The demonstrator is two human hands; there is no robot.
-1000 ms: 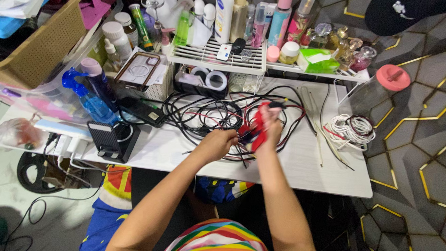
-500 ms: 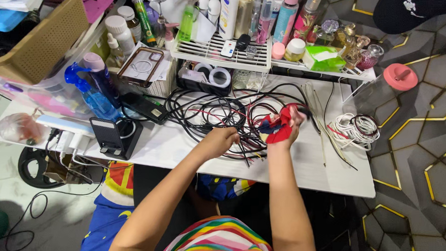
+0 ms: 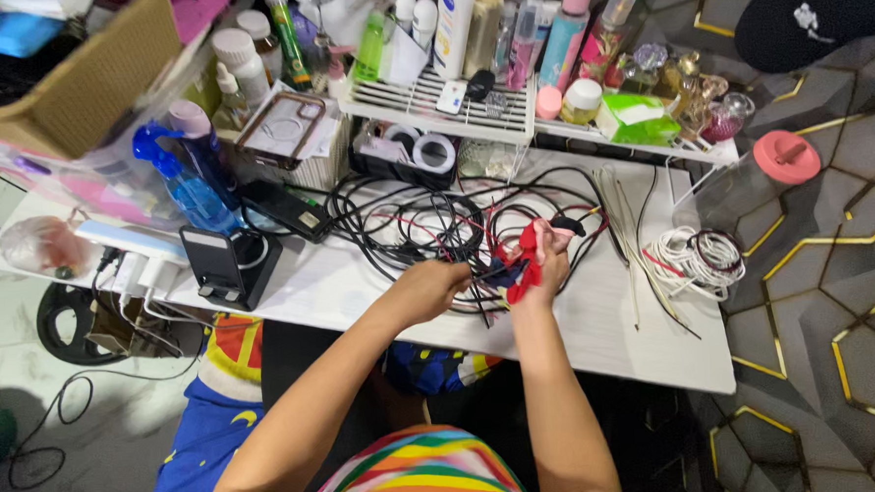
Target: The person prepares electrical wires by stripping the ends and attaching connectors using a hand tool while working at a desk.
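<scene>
While our right hand [image 3: 546,261] has slid back toward the left hand [image 3: 429,288], its fingers pinch the red cable [image 3: 523,264]; our left fingers pinch the black wires [image 3: 457,230].

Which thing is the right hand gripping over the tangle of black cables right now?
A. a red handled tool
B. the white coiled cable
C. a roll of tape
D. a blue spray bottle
A: the right hand is closed around a red handled tool above the black cables, while the left hand grips the cables beside it.
</scene>
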